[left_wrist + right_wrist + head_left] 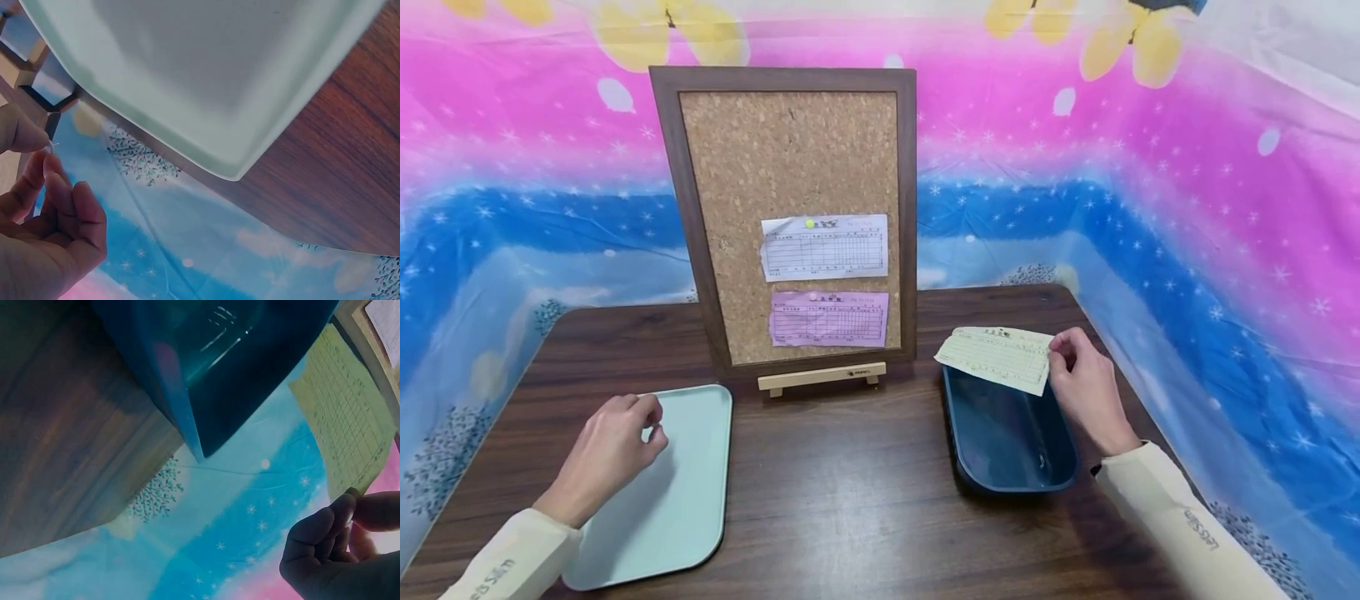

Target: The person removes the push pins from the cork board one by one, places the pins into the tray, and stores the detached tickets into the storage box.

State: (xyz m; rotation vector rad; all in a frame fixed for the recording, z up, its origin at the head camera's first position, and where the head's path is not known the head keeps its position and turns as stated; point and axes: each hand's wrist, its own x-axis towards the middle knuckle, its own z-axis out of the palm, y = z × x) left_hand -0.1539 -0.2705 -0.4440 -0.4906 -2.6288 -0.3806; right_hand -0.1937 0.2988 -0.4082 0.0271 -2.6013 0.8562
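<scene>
Over the dark blue bin (1015, 442), my right hand (1086, 387) pinches a yellow receipt slip (992, 358) by its right edge. In the right wrist view the slip (350, 406) hangs from thumb and fingertips, printed with a grid. My left hand (610, 442) is above the pale green tray (692, 500), holding a small pushpin (49, 148) between thumb and forefinger, its thin point sticking out. On the framed corkboard (790, 158), a white slip (827, 250) is fixed above a pink slip (831, 321), each with a pin near its top.
The corkboard leans on a small wooden easel (820, 379) at the back of the brown table (842, 492). Tray and bin stand to its left and right. A patterned cloth (1000, 208) hangs behind and around the table.
</scene>
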